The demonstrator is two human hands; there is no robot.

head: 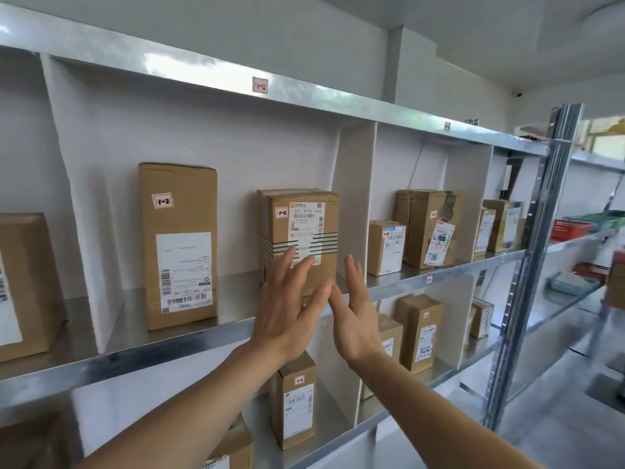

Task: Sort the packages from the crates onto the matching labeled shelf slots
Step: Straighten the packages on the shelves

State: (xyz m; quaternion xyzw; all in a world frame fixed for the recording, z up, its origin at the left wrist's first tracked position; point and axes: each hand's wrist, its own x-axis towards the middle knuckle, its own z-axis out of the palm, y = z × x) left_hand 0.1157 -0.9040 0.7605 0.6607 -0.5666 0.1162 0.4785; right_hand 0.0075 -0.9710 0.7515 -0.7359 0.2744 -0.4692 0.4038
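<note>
Since we get only the head view, all of this comes from it. Both hands are up at the middle shelf (176,346). The left hand (287,313) and right hand (355,319) are flat, fingers straight, gripping nothing. The task box (304,228), tagged 1-2, stands upright in the slot under the 1-2 rail label (259,85). It sits at the slot's right end, just beside the white divider (355,198). The left fingertips (297,262) overlap the box's lower front, but we can't tell from this angle whether they touch it. The right hand is by the box's lower right corner, apart from it.

Risks, our call:
- The box sits near the shelf's front lip, so fingers dragging on it as they pull away could draw it forward and tip it off.
- A one-sided push from the left hand could twist it against the divider and turn its tag out of sight.
- A shove high on the face could rock it backward.

Containers:
- Slot 1-2 holds two boxes, the tall box (177,245), also tagged 1-2, and the task box, well apart.
- The slot to the left holds one box (20,286), cut by the frame edge.
- The slot to the right holds a small box (385,247) in front of a bigger box (429,228) carrying a loose paper tag.
- On the lower shelf, a 2-2 box (297,397) stands under the hands, and another box (419,330) sits one slot to the right.
</note>
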